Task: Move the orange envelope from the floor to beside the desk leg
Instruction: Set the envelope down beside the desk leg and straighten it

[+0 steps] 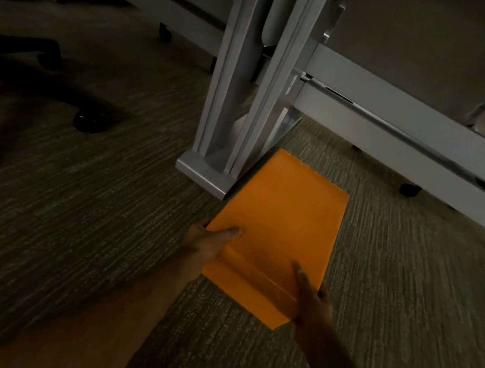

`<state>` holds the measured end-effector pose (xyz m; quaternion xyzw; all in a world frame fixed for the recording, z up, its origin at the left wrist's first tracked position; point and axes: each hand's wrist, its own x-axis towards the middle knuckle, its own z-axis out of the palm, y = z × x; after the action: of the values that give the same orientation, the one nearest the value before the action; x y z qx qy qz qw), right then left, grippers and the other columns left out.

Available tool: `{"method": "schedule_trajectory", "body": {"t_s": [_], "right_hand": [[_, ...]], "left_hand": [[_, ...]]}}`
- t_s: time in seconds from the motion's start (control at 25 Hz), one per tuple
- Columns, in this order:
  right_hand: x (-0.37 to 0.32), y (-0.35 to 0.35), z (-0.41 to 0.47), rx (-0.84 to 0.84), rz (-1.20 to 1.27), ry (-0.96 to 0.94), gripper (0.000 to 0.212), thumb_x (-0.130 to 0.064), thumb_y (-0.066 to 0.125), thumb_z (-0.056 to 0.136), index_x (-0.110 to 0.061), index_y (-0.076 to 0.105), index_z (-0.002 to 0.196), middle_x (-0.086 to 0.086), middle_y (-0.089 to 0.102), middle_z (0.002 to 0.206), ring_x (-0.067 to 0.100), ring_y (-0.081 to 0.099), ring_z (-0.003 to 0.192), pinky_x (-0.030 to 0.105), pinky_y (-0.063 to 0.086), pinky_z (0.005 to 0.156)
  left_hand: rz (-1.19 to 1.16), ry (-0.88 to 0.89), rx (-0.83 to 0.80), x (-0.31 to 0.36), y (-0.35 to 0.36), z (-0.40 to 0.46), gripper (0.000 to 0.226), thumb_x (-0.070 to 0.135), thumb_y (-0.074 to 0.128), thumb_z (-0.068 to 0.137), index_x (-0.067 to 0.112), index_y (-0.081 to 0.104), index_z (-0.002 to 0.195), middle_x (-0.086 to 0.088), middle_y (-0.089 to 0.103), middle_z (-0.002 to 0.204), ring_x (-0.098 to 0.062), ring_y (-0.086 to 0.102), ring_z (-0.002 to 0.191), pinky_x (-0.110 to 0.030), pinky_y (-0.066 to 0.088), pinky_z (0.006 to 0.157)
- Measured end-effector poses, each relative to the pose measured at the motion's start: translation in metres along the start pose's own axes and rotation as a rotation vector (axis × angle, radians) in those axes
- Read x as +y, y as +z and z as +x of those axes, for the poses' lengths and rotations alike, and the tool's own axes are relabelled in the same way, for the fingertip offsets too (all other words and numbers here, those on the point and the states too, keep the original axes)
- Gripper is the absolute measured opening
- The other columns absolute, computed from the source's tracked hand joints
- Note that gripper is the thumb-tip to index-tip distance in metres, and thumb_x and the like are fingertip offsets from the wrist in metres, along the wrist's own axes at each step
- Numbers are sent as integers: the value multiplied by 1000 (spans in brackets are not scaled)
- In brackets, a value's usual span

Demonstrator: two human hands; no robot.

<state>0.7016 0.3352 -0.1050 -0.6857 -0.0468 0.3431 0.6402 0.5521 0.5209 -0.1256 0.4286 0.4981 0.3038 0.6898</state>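
The orange envelope [279,222] is a large flat paper mailer with its folded flap at the near end. Both hands grip that near end: my left hand [207,240] on its left corner with the thumb on top, my right hand [313,298] on its right corner. The far end of the envelope reaches the carpet right beside the foot of the grey metal desk leg [243,94], on the leg's right side. I cannot tell whether the envelope lies flat or is tilted.
Grey-green carpet [68,219] covers the floor. A black office chair base with casters [43,80] stands at the left. A grey partition rail [418,139] with small casters runs along the right behind the envelope.
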Motion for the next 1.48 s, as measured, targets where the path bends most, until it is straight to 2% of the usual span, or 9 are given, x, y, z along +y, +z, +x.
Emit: {"method": "schedule_trajectory", "body": {"t_s": [0.16, 0.36, 0.52, 0.68, 0.84, 1.04, 1.16, 1.32, 1.48], "right_hand": [[-13, -10, 11, 56, -41, -71, 41, -34, 80, 83, -39, 59, 118, 1, 67, 119, 28, 65, 102, 61, 55, 88], [-7, -15, 24, 86, -88, -43, 46, -39, 76, 86, -33, 57, 127, -1, 66, 108, 22, 63, 92, 45, 55, 74], [-10, -12, 37, 132, -132, -45, 73, -54, 80, 75, -35, 54, 140, 8, 63, 133, 33, 65, 109, 63, 54, 91], [-14, -9, 31, 111, -297, -104, 107, -77, 77, 60, -60, 20, 149, 2, 34, 161, 36, 50, 133, 66, 48, 99], [-22, -13, 32, -53, -271, -133, 89, -57, 68, 86, -56, 9, 154, -7, 35, 150, 33, 54, 124, 66, 51, 95], [-25, -10, 42, -1, -423, -143, 92, -75, 63, 79, -59, 8, 151, 5, 29, 164, 38, 51, 132, 66, 50, 96], [-24, -11, 42, -10, -412, -166, 86, -66, 61, 87, -50, 10, 155, 8, 32, 162, 39, 51, 131, 63, 51, 96], [-27, -1, 49, 132, -485, -148, 86, -65, 60, 86, -41, 16, 156, 16, 31, 160, 45, 44, 136, 63, 45, 101], [-10, -2, 50, 247, -132, 9, 90, -48, 75, 85, -35, 23, 157, 17, 43, 155, 43, 55, 124, 63, 50, 94]], "left_hand": [[71, -1, -80, 18, 10, -5, 42, 32, 93, 68, 18, 77, 105, -2, 77, 102, -23, 72, 94, -41, 57, 90], [111, -2, -45, 8, 31, 11, 38, 30, 92, 71, 15, 78, 102, 3, 76, 93, -18, 70, 88, -33, 52, 84], [42, -2, -76, 11, 38, 18, 39, 25, 90, 73, 15, 77, 109, -1, 77, 106, -20, 71, 97, -30, 50, 82], [114, 15, -65, 11, 35, 12, 31, 30, 87, 77, 21, 75, 104, 7, 71, 97, -13, 66, 87, -26, 46, 80], [302, 9, -64, 12, 25, 13, 40, 49, 84, 75, 24, 76, 104, 5, 74, 102, -14, 66, 87, -28, 45, 73], [344, -21, -28, 22, 28, 11, 57, 58, 83, 70, 26, 72, 117, 0, 72, 118, -24, 65, 106, -38, 49, 91], [375, 17, -18, 22, 32, 5, 79, 58, 82, 72, 24, 56, 138, -7, 60, 140, -27, 59, 121, -39, 47, 98], [883, 598, 68, 15, 39, 0, 94, 56, 60, 90, 34, 1, 160, -4, -3, 170, -30, 7, 153, -50, 21, 117], [652, 499, -69, 7, 35, 6, 85, 42, 58, 98, 26, 5, 162, -3, 10, 170, -27, 15, 154, -47, 21, 121]]}}
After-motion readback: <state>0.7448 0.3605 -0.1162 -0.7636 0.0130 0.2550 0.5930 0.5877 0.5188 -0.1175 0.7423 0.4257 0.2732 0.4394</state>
